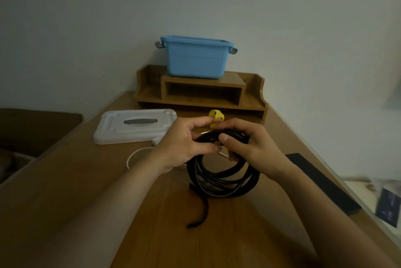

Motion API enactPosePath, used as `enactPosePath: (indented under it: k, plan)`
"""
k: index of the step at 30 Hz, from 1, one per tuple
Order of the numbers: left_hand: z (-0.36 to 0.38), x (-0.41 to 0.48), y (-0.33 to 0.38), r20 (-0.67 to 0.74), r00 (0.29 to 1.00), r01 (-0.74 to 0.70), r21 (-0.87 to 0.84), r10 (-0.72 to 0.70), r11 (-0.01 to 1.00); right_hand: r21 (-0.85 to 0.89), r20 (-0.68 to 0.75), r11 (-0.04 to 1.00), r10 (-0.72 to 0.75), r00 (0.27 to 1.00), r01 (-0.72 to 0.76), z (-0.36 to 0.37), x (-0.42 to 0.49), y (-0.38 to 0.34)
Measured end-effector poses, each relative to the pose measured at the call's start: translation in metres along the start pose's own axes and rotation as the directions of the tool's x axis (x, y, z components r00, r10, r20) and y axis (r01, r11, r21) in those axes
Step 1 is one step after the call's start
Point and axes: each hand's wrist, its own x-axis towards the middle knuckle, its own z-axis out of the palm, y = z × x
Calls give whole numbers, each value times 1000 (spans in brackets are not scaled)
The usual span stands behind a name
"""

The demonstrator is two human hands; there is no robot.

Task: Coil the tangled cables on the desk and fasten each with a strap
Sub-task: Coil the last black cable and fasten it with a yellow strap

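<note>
A coiled black cable (223, 180) hangs in several loops just above the wooden desk (91, 180), held up at its top by both hands. My left hand (184, 144) grips the top of the coil, and its raised fingers pinch a yellow strap (215, 116) that sticks up behind the cable. My right hand (251, 144) curls round the coil's top from the right, thumb pressing on the bundle beside a bit of yellow strap. One loose black end (200, 215) trails down onto the desk. A white cable (135, 153) lies on the desk behind my left wrist, partly hidden.
A white plastic lid (134, 126) lies at the back left of the desk. Behind it stands a wooden desk organiser (201, 91) with a blue bin (196, 57) on top. A flat black object (321, 183) lies along the desk's right edge.
</note>
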Motion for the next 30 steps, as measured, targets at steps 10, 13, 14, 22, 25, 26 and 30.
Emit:
enactPosePath:
  k: [10,13,14,22,25,26,30]
  plan:
    - [-1,1,-2,-38,996,72,-157,-79,985,-323,-98,922,-259,961,215,10,2,4]
    - [-2,2,-2,14,993,119,-216,-119,969,-310,-101,926,-259,960,217,9,3,6]
    - [-2,3,-2,10,993,117,-220,-117,969,-305,-114,929,-256,960,211,7,4,7]
    - [5,7,-4,-327,940,-103,-16,92,995,-213,-157,971,-143,977,108,8,4,6]
    - [5,5,0,-338,916,-181,131,216,975,-198,-138,976,-122,983,94,10,4,4]
    - [5,5,1,-352,907,-192,146,233,970,-182,-133,979,-113,985,88,10,5,3]
    - [6,5,2,-399,892,-171,137,212,976,-67,-123,997,-48,991,40,10,4,0]
